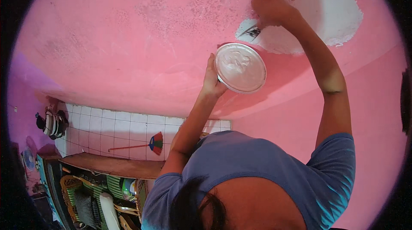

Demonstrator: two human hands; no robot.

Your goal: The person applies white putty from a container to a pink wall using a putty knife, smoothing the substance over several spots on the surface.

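Note:
My left hand [212, 79] grips the edge of a round white lid [246, 77], holding it up close to the pink wall [163, 54]. A mound of white paste [237, 60] lies on the lid. Above and to the right, my right hand [275, 10] is closed on a putty knife [252, 33], its handle hidden in the fist. The blade is pressed to the wall at the lower left edge of a broad white patch of paste [339, 15]. A small smear of white shows around the blade.
Dark, rough spots [184, 11] mark the wall left of the patch. Below, a broom [156, 143] lies on the white tiled floor [124, 122]. A wooden cabinet top [116, 164], a cushioned rattan seat [71, 187] and a fan [28, 159] stand at lower left.

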